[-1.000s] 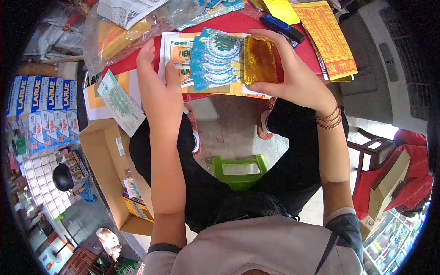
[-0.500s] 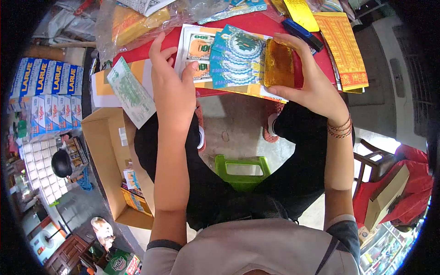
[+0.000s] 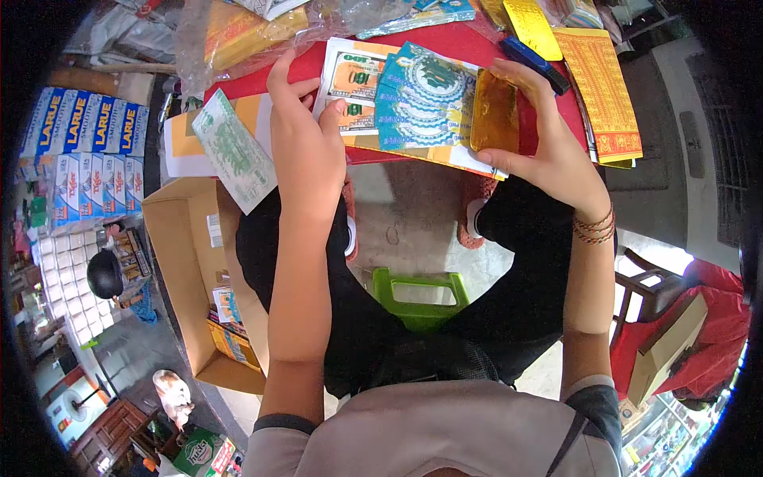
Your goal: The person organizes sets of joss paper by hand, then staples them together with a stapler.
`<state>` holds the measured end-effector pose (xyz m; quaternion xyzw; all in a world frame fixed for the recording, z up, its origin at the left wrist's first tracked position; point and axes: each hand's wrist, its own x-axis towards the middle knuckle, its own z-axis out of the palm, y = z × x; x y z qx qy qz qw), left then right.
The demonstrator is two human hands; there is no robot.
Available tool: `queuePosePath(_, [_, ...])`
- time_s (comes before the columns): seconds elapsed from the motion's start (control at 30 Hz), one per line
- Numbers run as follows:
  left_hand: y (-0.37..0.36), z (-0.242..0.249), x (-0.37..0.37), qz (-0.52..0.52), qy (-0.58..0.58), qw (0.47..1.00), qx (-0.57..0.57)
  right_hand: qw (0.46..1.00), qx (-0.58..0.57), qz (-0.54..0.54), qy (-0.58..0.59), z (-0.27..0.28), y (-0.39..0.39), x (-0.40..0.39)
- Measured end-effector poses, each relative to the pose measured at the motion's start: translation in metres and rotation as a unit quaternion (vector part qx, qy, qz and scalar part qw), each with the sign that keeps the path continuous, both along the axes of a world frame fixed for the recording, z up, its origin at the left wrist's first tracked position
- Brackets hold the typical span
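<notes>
The right hand [image 3: 556,151] grasps a gold foil block [image 3: 494,111] by its edges, thumb at the near end and fingers curled over the far end, holding it flat on the right end of a fanned stack of paper. Just left of the block lie blue printed notes [image 3: 425,99], and beyond them a dollar-style note [image 3: 354,79] which the left hand [image 3: 306,151] presses down with spread fingers, gripping nothing. The whole stack rests on a red table [image 3: 445,40] and its near edge juts past the table edge, over the knees.

The likeliest slip, I judge, is the fan sliding off toward the lap if either hand lifts, since only their pressure pins it (the foil looks slick too, so the block could skate sideways). A green note [image 3: 230,151] left of the left wrist already hangs off the edge over an open cardboard box [image 3: 183,270] and could drop in at a nudge
</notes>
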<state>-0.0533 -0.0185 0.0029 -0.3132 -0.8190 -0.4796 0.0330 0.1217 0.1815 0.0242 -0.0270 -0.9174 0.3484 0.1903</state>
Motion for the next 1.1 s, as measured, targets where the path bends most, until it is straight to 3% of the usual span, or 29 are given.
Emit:
queuePosePath(0.73, [-0.004, 0.009, 0.011, -0.004, 0.040, 0.999, -0.028, 1.000, -0.025, 0.000, -0.011, 0.001, -0.001, 0.000])
queuePosePath(1.1, [-0.013, 0.009, 0.000, -0.045, -0.088, 0.993, 0.062, 0.997, -0.075, -0.005, -0.018, 0.005, -0.002, -0.001])
